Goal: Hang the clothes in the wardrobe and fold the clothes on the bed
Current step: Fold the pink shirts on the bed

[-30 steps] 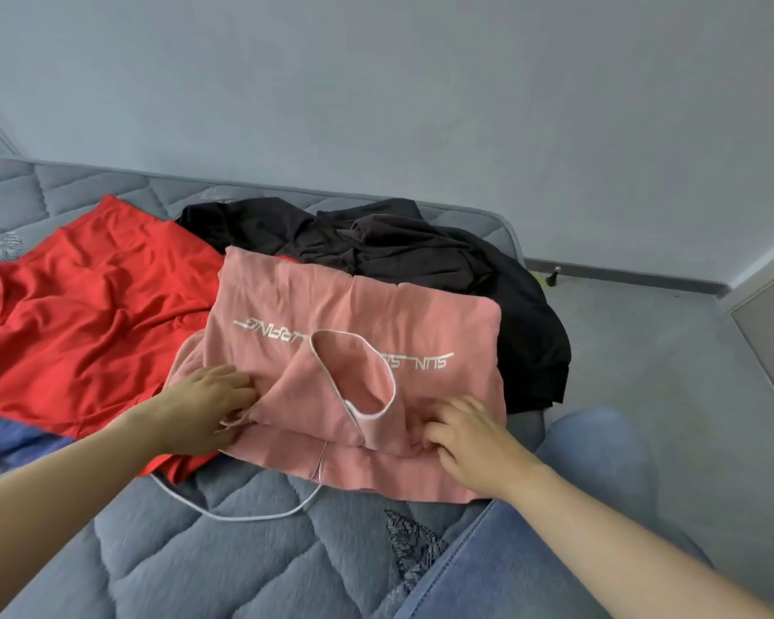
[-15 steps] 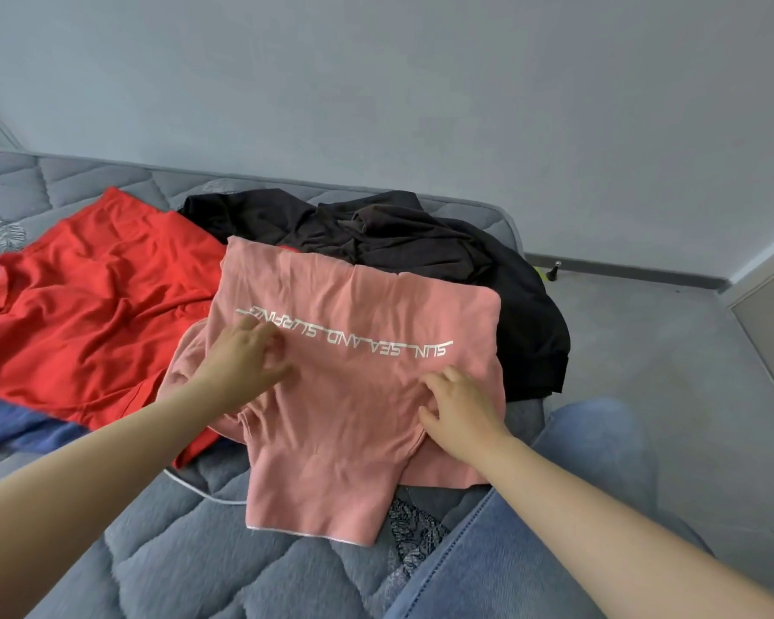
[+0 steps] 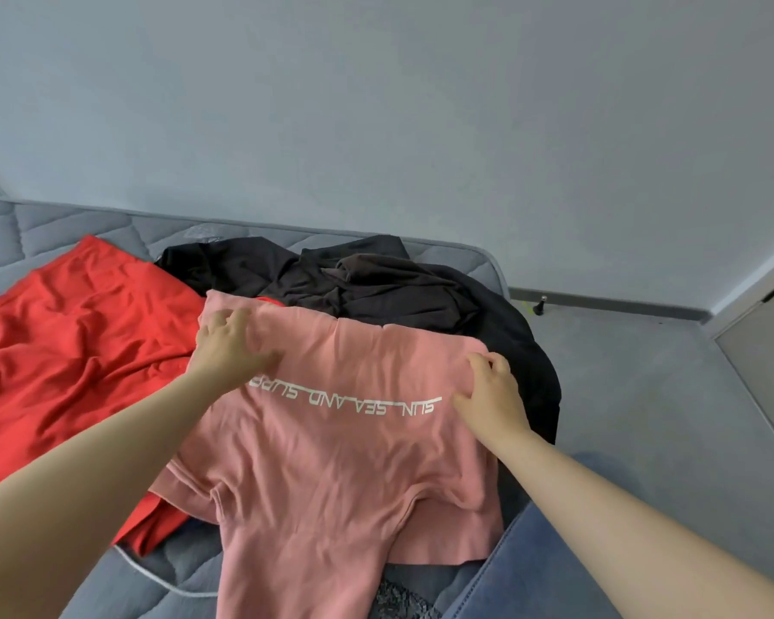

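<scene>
Laundry covers the grey quilted bed [image 3: 86, 587] in the head view. A pink jersey T-shirt with white lettering [image 3: 331, 462] lies flat under both hands. The left hand [image 3: 229, 346] rests on its far left corner, fingers spread on the cloth; blur hides whether it pinches. The right hand [image 3: 492, 395] curls its fingers round the far right corner, gripping the edge. Left of the left hand spreads a crumpled red garment [image 3: 72, 350]; beyond both hands lies a heap of dark brown and black clothes [image 3: 376, 283].
</scene>
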A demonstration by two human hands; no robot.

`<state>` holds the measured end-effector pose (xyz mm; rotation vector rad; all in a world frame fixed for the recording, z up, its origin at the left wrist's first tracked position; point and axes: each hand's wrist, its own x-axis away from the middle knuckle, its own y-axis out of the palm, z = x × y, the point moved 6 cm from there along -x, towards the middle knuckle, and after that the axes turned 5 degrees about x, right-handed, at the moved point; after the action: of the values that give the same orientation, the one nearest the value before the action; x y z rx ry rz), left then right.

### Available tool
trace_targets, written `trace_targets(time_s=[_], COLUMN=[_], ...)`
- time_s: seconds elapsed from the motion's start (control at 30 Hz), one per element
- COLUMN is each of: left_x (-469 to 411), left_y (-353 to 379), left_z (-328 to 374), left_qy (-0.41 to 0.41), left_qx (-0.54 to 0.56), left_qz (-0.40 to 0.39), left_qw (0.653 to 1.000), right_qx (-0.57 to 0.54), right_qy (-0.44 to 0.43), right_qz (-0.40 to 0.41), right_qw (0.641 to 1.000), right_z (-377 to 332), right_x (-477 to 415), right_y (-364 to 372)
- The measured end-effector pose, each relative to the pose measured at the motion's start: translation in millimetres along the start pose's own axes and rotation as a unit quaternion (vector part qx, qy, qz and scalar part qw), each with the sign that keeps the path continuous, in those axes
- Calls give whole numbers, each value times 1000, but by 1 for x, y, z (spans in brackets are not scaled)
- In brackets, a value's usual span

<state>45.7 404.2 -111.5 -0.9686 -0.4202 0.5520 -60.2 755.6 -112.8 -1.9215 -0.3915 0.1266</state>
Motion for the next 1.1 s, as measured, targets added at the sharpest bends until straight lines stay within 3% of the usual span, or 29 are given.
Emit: trace_targets(time_s=[0.27, 0.4, 0.53, 0.73, 0.87, 1.1], left_x=[-26, -41, -50, -46, -50, -69], left_y=[17, 17, 9, -2, -11, -37], left_z=[5, 3, -17, -17, -25, 0], left_qy=[57, 41, -85, -102, -143, -13], left_qx=[-80, -120, -40, 1, 128, 236], left_qz=[-19, -21, -8, 97, 136, 190], left_qw=[995, 992, 996, 990, 972, 953], right_qx=[-109, -222, -269, -305, -305, -329], right_qy=[62, 82, 81, 57, 60, 72], right_qz=[-41, -53, -36, -56, -11, 99], right_qw=[991, 970, 959, 949, 950, 936], right_z=[15, 18, 20, 13, 12, 11], right_x=[-39, -57, -69, -72, -73, -87], right_y=[9, 12, 12, 23, 20, -3])
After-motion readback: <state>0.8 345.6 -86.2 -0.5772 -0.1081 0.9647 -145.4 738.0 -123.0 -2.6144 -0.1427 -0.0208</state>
